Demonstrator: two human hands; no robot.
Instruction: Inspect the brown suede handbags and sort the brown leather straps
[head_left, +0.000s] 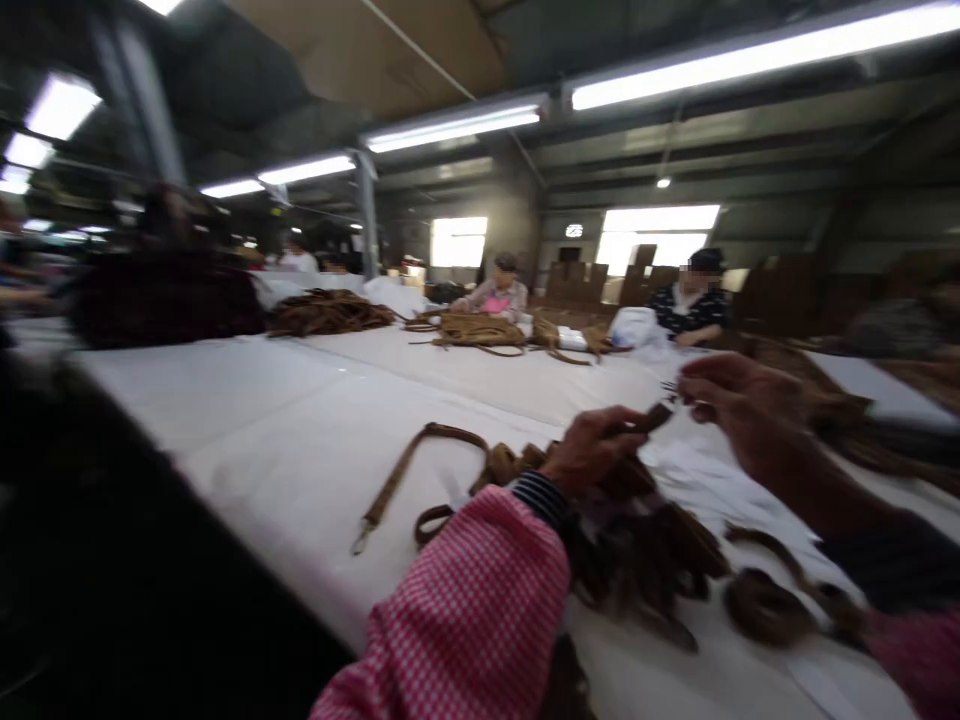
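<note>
My left hand (596, 448) is closed around the end of a brown strap (657, 417), which points up and to the right. Just beyond that end, my right hand (739, 395) has its thumb and fingers pinched together, with a small shiny bit at the fingertips that is too blurred to name. Below both hands lies a pile of dark brown straps (645, 550), smeared by motion. A lighter brown strap (401, 470) with a metal snap hook (361, 537) curves over the table left of my left hand. At the right rests a coiled brown strap (769, 607).
The long white-covered table (270, 430) has its near edge running down the left side. Brown strap bundles (480, 328) and a heap of brown strips (334, 312) lie farther back. Two people (495, 290) (690, 300) sit across the table. White wrapping (637, 328) lies beside one.
</note>
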